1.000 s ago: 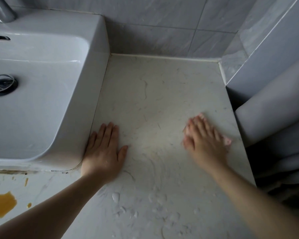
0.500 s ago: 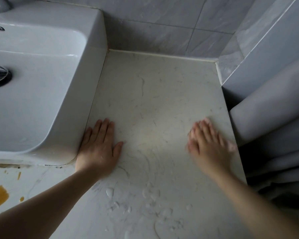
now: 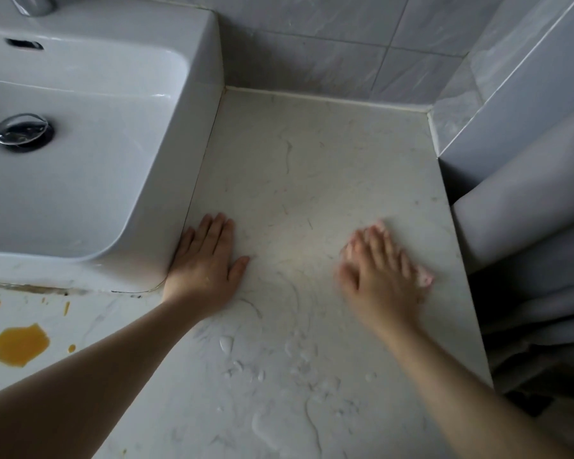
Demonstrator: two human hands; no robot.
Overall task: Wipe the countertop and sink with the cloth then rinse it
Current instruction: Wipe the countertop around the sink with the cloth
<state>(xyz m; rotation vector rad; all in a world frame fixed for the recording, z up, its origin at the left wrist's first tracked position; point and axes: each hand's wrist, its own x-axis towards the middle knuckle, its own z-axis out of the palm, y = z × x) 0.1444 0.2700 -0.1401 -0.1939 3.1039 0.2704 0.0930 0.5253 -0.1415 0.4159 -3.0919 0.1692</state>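
Pale marbled countertop (image 3: 312, 167) from the centre down to 6 o'clock, wet and streaked toward the near edge. White sink (image 3: 80, 193) at 9 to 10 o'clock, standing on the counter. Grey curtain (image 3: 527, 260) at 3 to 4 o'clock, past the counter's far side.

Left hand (image 3: 203, 266) just toward 7 o'clock of centre, flat, fingers straight and together, pressed on the counter against the sink's base, planted exactly as a second ago. Right hand (image 3: 381, 279) toward 4 o'clock of centre, blurred, fingers spread and pressing down. Out nearer the curtain half a second ago, now back nearer the left hand: probably a side-to-side wiping stroke under way.

Orange spill (image 3: 20, 344) at 8 o'clock, well apart from both hands, unchanged. Water drops (image 3: 226, 343) at 6 o'clock.

Cloth (image 3: 424, 279): only a pink scrap showing at the right hand's little-finger side, seemingly pinned under the palm, too blurred to be sure.

Likely standing: counter wipe partway, with spill, sink and rinse still ahead.
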